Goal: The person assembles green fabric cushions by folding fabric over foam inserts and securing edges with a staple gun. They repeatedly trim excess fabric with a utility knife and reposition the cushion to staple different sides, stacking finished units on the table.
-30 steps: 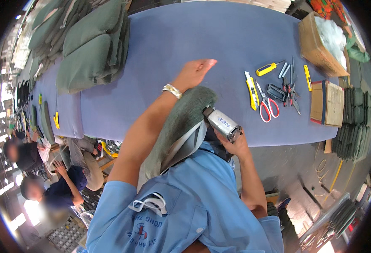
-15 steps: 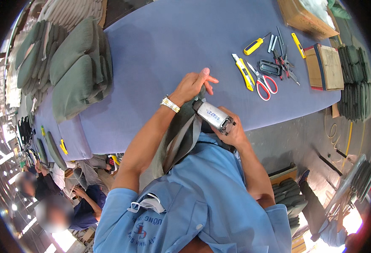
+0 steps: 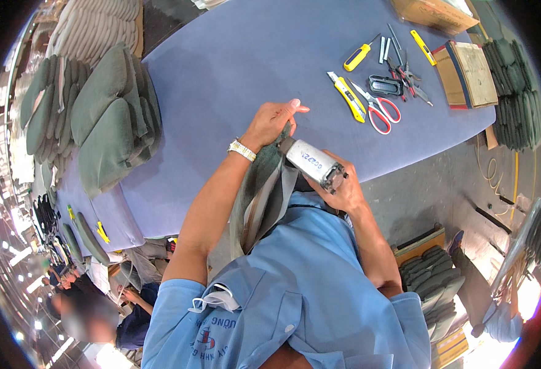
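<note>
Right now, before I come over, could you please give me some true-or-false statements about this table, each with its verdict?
1. The right hand holds a silver tool. True.
2. The scissors lie beside the yellow cutter on the table. True.
3. The yellow cutter stands in a cardboard box. False: it lies on the table.
4. The left hand has a watch at its wrist. True.
5. The left hand holds the scissors. False: it is at the green cushion.
</note>
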The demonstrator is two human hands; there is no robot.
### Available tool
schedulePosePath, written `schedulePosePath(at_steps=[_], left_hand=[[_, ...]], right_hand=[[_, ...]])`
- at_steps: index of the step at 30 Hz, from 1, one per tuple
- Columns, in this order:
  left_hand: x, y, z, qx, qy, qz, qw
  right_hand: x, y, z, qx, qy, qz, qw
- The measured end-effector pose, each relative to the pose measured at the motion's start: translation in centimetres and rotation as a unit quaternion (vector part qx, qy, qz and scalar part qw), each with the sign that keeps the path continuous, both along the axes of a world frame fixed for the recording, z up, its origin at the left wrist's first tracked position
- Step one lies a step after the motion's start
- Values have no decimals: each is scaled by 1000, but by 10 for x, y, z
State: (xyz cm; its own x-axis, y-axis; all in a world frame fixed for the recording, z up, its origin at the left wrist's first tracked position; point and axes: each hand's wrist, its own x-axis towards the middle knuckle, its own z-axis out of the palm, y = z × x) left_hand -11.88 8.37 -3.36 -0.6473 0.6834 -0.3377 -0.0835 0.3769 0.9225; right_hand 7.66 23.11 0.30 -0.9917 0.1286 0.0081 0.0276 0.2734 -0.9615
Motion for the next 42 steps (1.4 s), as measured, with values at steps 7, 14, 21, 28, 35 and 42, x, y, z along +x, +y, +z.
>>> schedulePosePath(at_steps=[7,14,21,28,35,42], left_hand=[[1,2,13,14,1,1,1000],[-3,-1,3,20,-32,2,999],[-4,-1,12,-7,-49,13,999],[-6,-5,6,-1,-66,13,998],[-9,-7,2,38,-58,1,998],[-10,-7,7,41,-59,-9,997]], right_hand=[[-4,-2,-15,-26,-70,6,997],[-4,-4,-32,-41,-8,3,999],[-3,3,-38,-30,-12,41,999],[-9,-4,-33,-33,-20,28,999],[-14,-2,-31,29,-36,54,997],[-26,10,-14,28,-51,73,996]])
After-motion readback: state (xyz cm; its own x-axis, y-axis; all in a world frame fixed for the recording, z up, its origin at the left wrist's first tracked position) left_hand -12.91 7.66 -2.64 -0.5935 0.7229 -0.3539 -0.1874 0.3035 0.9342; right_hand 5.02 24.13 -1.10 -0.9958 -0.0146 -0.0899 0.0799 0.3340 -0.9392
